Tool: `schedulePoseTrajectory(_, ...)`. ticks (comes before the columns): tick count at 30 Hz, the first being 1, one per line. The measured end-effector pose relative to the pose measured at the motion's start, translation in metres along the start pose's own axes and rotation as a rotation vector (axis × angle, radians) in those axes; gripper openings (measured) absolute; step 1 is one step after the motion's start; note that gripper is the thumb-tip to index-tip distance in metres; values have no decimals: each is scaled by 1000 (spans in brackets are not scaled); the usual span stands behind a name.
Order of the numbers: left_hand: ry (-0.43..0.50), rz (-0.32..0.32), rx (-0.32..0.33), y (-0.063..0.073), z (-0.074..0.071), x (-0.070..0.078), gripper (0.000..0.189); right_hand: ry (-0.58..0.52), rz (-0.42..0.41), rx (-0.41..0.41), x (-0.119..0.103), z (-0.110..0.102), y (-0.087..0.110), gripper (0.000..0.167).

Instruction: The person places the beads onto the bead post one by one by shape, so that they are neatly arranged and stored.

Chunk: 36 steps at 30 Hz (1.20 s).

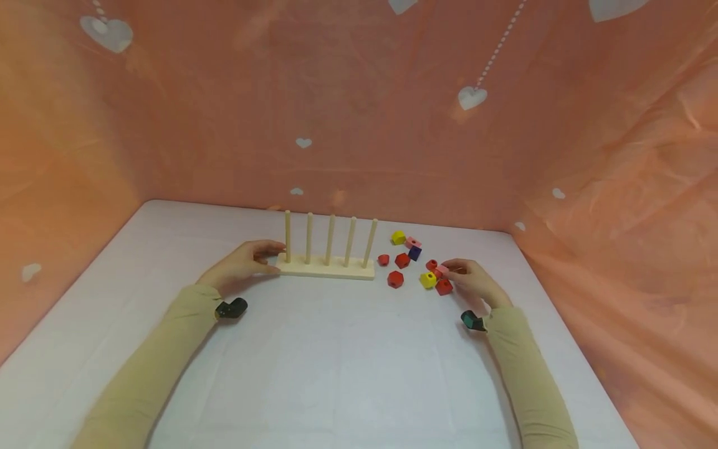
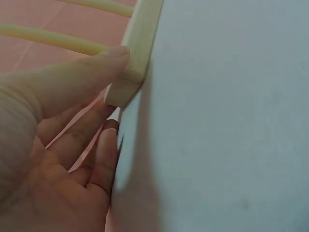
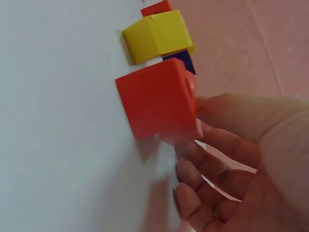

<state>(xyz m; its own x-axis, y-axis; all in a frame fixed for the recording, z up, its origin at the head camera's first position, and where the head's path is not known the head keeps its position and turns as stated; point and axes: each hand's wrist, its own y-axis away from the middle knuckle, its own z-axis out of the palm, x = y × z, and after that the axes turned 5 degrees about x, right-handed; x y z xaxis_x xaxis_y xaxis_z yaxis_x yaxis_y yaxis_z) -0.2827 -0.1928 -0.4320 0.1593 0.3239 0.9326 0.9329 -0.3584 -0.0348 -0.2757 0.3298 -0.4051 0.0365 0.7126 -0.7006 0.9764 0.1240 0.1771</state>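
A pale wooden peg stand (image 1: 325, 268) with several upright pegs stands near the back of the table. My left hand (image 1: 241, 265) grips its left end; in the left wrist view the thumb (image 2: 96, 70) lies on the base (image 2: 140, 43) and the fingers reach behind it. To the right of the stand, my right hand (image 1: 473, 279) pinches a pink bead (image 1: 442, 269) at the edge of a group of beads. A red bead (image 3: 157, 101) partly hides that grasp in the right wrist view. Close by lie a yellow bead (image 1: 428, 280) and another small red bead (image 1: 431, 264).
More loose beads lie between the stand and my right hand: a yellow one (image 1: 398, 237), a pink one (image 1: 413, 242), a dark purple one (image 1: 415, 253) and several red ones (image 1: 395, 279). The white tabletop (image 1: 336, 368) meets a pink cloth backdrop (image 1: 381, 174) behind.
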Motion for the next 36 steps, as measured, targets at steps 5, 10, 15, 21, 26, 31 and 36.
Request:
schedulePoseTrajectory(5, 4, -39, 18, 0, 1, -2, 63, -8, 26, 15, 0, 3, -3, 53)
schedulePoseTrajectory(10, -38, -10, 18, -1, 2, -1, 61, 32, 7, 28, 0, 2, -6, 49)
schedulePoseTrajectory(15, -72, 26, 19, -2, 1, -1, 59, 59, -45, 30, 1, 2, -8, 44)
schedulePoseTrajectory(21, -81, 52, 37, 0, 3, 3, 58, 59, -69, 66, 1, 2, -6, 43)
schedulePoseTrajectory(26, -68, 77, 37, -1, 2, 4, 59, 22, -51, 113, -4, -1, -4, 41)
schedulePoseTrajectory(31, -90, 73, 38, -2, 1, 0, 59, -3, -165, 148, -16, -9, -5, 40)
schedulePoseTrajectory(36, -89, 60, 28, -3, 1, -2, 59, -56, -286, 188, -40, -17, -9, 42)
